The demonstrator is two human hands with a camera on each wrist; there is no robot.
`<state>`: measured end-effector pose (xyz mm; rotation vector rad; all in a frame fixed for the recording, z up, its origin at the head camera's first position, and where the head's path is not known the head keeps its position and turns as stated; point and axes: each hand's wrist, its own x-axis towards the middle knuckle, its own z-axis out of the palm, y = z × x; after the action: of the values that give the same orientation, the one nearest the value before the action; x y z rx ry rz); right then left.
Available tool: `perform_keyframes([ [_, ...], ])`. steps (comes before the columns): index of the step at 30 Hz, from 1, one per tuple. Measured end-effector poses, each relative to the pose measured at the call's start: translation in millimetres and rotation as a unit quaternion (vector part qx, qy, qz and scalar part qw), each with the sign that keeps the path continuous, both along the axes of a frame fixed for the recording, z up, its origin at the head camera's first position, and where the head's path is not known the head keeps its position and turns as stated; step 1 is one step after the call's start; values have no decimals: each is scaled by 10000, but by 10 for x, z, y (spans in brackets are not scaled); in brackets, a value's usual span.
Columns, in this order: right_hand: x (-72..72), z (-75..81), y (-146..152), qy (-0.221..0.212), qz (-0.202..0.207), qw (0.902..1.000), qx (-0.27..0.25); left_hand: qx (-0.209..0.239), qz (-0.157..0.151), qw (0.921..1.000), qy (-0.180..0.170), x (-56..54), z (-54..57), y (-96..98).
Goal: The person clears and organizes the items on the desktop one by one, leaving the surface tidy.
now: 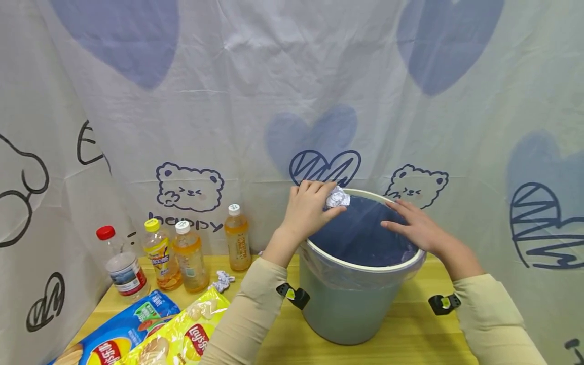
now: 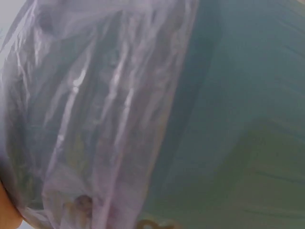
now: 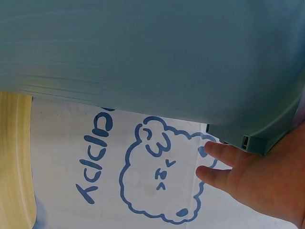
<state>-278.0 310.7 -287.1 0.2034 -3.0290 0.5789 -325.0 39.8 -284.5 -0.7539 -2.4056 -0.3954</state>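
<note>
Left grip (image 1: pixel 310 208): pinches crumpled paper (image 1: pixel 338 198) at bin (image 1: pixel 342 314) mouth
Right grip (image 1: pixel 420 229): straight-fingered at rim (image 1: pixel 374 268), perhaps steadying
Liner (image 2: pixel 95 95): overhangs, likely for anchoring

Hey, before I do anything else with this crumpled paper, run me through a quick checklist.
1. Grip on the crumpled paper: ok, the left hand pinches it.
2. Bin upright and uncovered: ok.
3. Liner folded over the rim: ok, it hangs down outside.
4. Right hand free of paper: ok, it is at the rim.
5. Paper fully over the opening: cannot tell, the head view leaves depth unclear.
6. No loose paper outside: not ok, another crumpled piece lies near the bottles.
</note>
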Motion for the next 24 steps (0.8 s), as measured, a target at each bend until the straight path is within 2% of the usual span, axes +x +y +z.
perform_keyframes([
  [6,3,23,-9,20,66,10000,-34,82,-75,9994,-342,-30,2,-5],
  [12,7,41,9,19,75,10000,-46,-49,-211,9974,-691,-34,20,10],
  [24,7,16,-21,-44,41,10000,-44,-239,-90,9948,-990,-29,-9,1],
])
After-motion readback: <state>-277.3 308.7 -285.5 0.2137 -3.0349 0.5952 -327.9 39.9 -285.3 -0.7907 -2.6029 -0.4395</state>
